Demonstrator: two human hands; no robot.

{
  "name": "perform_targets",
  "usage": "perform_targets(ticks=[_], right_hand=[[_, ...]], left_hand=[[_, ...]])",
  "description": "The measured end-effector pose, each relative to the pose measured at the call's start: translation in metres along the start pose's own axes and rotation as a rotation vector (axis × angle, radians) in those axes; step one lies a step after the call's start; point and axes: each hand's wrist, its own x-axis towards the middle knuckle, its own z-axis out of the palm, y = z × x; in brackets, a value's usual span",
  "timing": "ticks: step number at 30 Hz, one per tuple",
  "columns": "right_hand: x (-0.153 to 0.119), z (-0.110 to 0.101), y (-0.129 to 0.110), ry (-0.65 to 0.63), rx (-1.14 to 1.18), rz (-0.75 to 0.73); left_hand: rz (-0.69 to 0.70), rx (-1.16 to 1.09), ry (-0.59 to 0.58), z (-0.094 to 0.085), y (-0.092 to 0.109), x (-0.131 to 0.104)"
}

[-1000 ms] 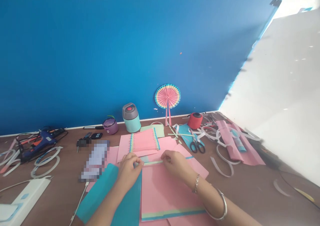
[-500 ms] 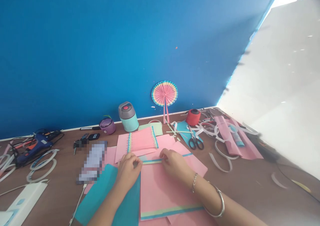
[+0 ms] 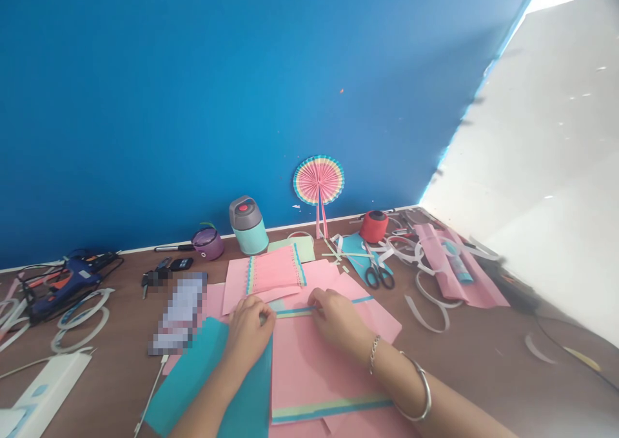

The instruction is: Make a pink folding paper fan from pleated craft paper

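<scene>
Two hands are working the far edge of the pink sheet (image 3: 324, 364): my left hand (image 3: 249, 327) near its left corner, my right hand (image 3: 338, 317) farther along, probably steadying the blue-green strips (image 3: 293, 313). Each grip is curling nearly closed; can't tell if it's pinching or just pressing. The sheet's lying mid-table (image 3: 474, 380), beside teal paper (image 3: 207, 373). Pleated paper (image 3: 275, 273) is crowding the far side; scissors (image 3: 378, 277) are lying off right.

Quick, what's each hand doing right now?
Left hand: fingers closed at the far edge of the striped pink paper.
Right hand: closed there too. Whether either grips, I can't tell.
</scene>
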Motion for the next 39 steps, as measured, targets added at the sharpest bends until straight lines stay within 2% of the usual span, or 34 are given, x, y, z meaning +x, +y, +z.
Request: perform_targets(ticks=[26, 39], right_hand=[[0.0023, 0.0051, 0.0019, 0.024, -0.016, -0.006], [0.0005, 0.0042, -0.0026, 0.024, -0.066, -0.019]], left_hand=[[0.002, 0.179, -0.002, 0.0009, 0.0103, -0.0052], [0.013, 0.176, 0.054, 0.007, 0.008, -0.0084]])
